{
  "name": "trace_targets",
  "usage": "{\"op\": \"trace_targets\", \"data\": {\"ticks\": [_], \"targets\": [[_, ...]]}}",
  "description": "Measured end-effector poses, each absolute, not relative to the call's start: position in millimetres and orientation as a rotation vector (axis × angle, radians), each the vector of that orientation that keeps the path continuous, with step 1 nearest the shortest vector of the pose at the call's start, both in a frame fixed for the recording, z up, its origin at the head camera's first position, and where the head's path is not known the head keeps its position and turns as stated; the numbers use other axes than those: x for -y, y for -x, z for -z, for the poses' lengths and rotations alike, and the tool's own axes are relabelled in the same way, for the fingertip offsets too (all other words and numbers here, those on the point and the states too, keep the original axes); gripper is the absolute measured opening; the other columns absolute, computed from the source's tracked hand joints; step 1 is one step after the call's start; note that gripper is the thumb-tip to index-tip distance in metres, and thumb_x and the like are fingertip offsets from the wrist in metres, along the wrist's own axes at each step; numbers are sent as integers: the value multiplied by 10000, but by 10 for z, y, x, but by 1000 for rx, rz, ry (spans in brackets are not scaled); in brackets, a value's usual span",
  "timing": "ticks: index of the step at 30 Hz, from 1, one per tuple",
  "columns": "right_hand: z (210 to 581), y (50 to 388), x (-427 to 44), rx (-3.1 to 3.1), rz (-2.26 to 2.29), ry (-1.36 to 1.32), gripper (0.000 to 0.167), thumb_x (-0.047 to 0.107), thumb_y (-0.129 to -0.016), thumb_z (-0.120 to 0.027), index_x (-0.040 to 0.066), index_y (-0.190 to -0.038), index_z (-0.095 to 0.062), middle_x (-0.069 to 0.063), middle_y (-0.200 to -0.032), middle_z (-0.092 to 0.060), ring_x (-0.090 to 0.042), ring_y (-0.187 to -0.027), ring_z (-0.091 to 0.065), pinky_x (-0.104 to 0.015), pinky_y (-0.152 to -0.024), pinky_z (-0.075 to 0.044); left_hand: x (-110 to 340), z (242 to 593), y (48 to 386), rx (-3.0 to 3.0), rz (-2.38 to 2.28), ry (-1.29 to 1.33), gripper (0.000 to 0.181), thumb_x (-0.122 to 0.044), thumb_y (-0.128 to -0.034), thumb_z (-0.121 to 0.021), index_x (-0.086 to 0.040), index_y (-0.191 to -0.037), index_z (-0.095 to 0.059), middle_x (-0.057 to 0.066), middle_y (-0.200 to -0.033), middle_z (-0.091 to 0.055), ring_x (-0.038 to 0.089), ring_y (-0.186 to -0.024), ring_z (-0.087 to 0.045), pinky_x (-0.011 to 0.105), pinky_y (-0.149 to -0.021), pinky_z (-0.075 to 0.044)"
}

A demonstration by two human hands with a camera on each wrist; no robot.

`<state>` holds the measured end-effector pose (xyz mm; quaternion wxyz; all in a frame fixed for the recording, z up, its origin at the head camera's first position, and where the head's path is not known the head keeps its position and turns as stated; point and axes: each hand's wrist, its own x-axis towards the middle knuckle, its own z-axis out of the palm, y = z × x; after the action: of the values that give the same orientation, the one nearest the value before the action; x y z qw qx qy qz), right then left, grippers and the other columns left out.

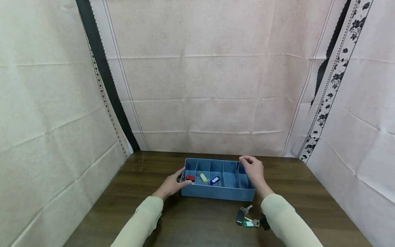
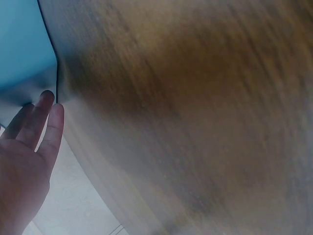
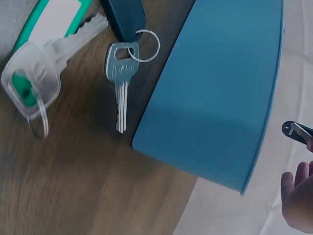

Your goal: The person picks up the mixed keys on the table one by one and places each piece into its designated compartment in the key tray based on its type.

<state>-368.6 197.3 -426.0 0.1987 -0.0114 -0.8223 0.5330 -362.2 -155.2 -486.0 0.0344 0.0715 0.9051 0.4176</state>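
A blue divided box [image 1: 216,194] stands on the table. My left hand [image 1: 172,184] braces its left end, fingers extended along the outer end wall [image 2: 34,88] and thumb over the front rim. Above the rightmost part of the box, my right hand [image 1: 253,170] pinches a dark key tag [image 3: 291,131] with a key lying against it. Inside the box, from the left, lie a red key tag [image 1: 190,178], a yellow key tag [image 1: 203,177] and a blue key tag [image 1: 214,180], each in its own compartment.
In front of the box's right end lie a black key tag [image 1: 240,217] with a key [image 3: 121,81] and a green key tag [image 1: 248,224] with a clear-headed key [image 3: 36,73], near my right sleeve. Cloth hangings [image 1: 197,79] surround the wooden table [image 1: 148,171] at the back and sides.
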Motion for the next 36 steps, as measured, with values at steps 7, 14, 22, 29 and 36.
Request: {"op": "trace_targets", "data": {"ticks": [7,14,22,29,36], "targets": [[4296,3689,-1903,2334,-1519,45,330,329,-986,-625,64,-1161,-713,-121,-1115,-676,-249,-981,-567,-350,-820,-475,1564,4853,3619,-2777,-1294,-237,915,-655,-829,-671,-249,-1567,-315,152,-1563,-361,420,-1397,-359,678,-1044,-334],[4311,3698,-1854,2334,-1545,13,306,295,-983,-638,64,-1167,-716,-126,-1128,-685,-255,-1002,-597,-375,-842,-502,1551,4844,3610,-2765,-1308,-246,838,-550,-885,-682,-251,-1571,-304,150,-1566,-355,423,-1396,-360,678,-1043,-335],[4316,3660,-1870,2356,-1554,-21,331,291,-999,-609,64,-1228,-688,-144,-1192,-671,-275,-1060,-611,-437,-902,-512,1563,4845,3605,-2762,-1314,-240,821,-530,-892,-686,-259,-1569,-309,147,-1564,-360,424,-1393,-363,683,-1041,-333],[4338,3623,-1975,2365,-1571,-21,378,347,-997,-607,82,-1259,-670,-129,-1235,-653,-265,-1096,-595,-429,-927,-498,1566,4852,3602,-2764,-1315,-235,826,-528,-890,-689,-250,-1569,-309,151,-1562,-362,427,-1389,-368,682,-1036,-339],[4359,3586,-2050,2366,-1596,-2,384,331,-1002,-603,65,-1273,-661,-149,-1247,-644,-277,-1105,-591,-436,-945,-494,1556,4848,3602,-2769,-1308,-231,830,-535,-891,-684,-249,-1571,-305,156,-1562,-360,430,-1389,-369,680,-1038,-339]]}}
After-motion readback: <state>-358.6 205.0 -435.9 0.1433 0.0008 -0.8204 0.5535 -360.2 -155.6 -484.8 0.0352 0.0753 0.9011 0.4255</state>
